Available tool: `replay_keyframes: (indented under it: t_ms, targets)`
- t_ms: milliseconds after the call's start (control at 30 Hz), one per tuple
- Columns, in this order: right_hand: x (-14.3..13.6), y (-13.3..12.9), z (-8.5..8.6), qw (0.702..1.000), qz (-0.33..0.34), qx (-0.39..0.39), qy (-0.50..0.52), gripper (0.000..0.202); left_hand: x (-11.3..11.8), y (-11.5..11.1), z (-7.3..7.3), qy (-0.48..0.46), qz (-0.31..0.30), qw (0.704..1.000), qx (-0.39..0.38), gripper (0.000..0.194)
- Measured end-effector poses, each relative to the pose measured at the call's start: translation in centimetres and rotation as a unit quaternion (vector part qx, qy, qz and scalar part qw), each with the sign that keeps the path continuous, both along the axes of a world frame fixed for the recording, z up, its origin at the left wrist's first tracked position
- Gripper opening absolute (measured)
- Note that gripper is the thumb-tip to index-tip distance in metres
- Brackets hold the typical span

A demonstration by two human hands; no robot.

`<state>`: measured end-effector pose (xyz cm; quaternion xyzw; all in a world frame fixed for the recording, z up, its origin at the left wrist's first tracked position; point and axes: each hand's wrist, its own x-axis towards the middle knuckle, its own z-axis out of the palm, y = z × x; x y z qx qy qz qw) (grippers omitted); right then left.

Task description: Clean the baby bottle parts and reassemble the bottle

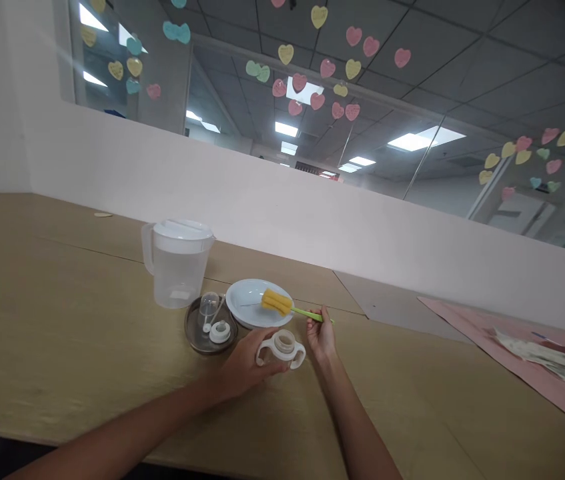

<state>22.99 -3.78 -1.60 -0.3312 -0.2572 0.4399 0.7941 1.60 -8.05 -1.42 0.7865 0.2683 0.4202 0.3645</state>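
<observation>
My left hand [251,363] is closed round a baby bottle [283,343] with two white side handles, its top uncapped and its mouth facing up. In my right hand [322,337] is the green handle of a bottle brush [277,302]. The brush's yellow sponge head hangs over a pale blue-white plate [242,317], just beyond the bottle. Left of the bottle, a round dark tray [193,339] bears a clear cap [209,305], a white ring-shaped lid [220,331] and a thin straw-like piece [219,309].
A clear plastic pitcher [178,273] with a white lid stands behind the tray. At the right lies a pink cloth [507,363] with crumpled pale fabric [547,357] on it. A white wall [272,207] with windows above bounds the table's back. A small flat pale piece [103,215] lies far left.
</observation>
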Motion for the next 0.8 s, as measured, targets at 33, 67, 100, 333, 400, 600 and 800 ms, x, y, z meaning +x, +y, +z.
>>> replay_keyframes:
  t_ms: [33,67,100,333,400,600,800]
  targets:
    - [0.0,0.0,0.0,1.0,-0.001,-0.004,0.01,0.032,0.0,-0.1,0.1,-0.008,-0.009,1.0,-0.017,0.064]
    - [0.0,0.0,-0.1,1.0,-0.002,-0.007,0.02,0.031,0.0,-0.1,0.2,-0.015,-0.014,0.999,-0.035,0.067]
    - [-0.1,0.0,-0.1,1.0,-0.002,-0.007,0.025,0.031,0.0,-0.2,0.3,-0.022,-0.014,0.998,-0.051,0.073]
    - [-0.1,-0.7,1.1,1.0,-0.007,0.019,0.0,0.031,-1.0,0.4,0.5,-0.11,0.079,0.991,-0.008,0.08]
    - [-0.1,-0.9,2.0,1.0,0.002,0.026,0.002,0.032,-1.4,1.2,0.6,-0.147,0.141,0.978,0.033,0.078]
    - [-1.5,0.3,7.3,0.998,0.042,0.042,0.011,0.036,-3.2,4.4,0.1,-0.126,0.294,0.927,0.195,0.067]
    - [-4.0,0.7,12.4,0.964,0.042,0.059,-0.255,0.044,-4.2,5.8,0.0,-0.078,0.368,0.889,0.263,0.058]
